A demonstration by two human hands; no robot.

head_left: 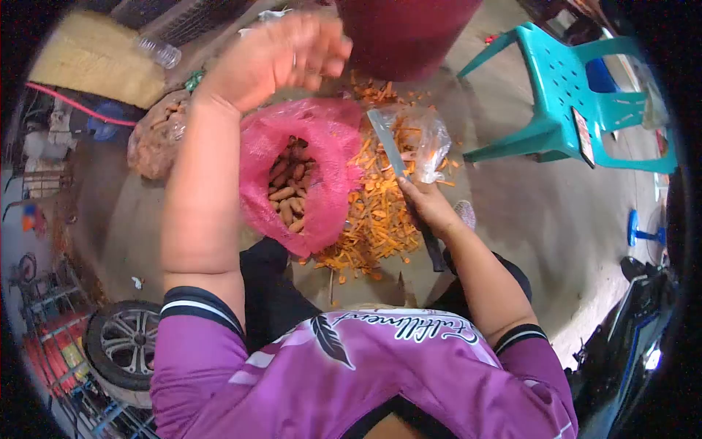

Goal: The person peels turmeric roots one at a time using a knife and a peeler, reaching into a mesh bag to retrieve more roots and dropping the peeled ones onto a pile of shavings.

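Note:
My left hand [292, 55] is raised in the air above and beyond the pink sack, a little blurred, with its fingers loosely apart and nothing visible in it. My right hand [433, 210] is closed round a long knife [386, 143], its blade pointing away from me and its dark handle end toward my lap. Beneath the blade lies a heap of orange cut pieces and strips [380, 219] on the floor. Left of the heap, the open pink sack [333, 139] holds many brown, elongated roots [289, 186]. A clear plastic bag [433, 146] lies by the heap's right side.
A second bag of brown roots [157, 139] stands left of the sack. A green plastic chair [548, 80] with a phone [583, 137] on it is at the right. A dark red container [406, 36] stands ahead. A wheel [128, 344] is at lower left, a motorcycle [629, 344] at lower right.

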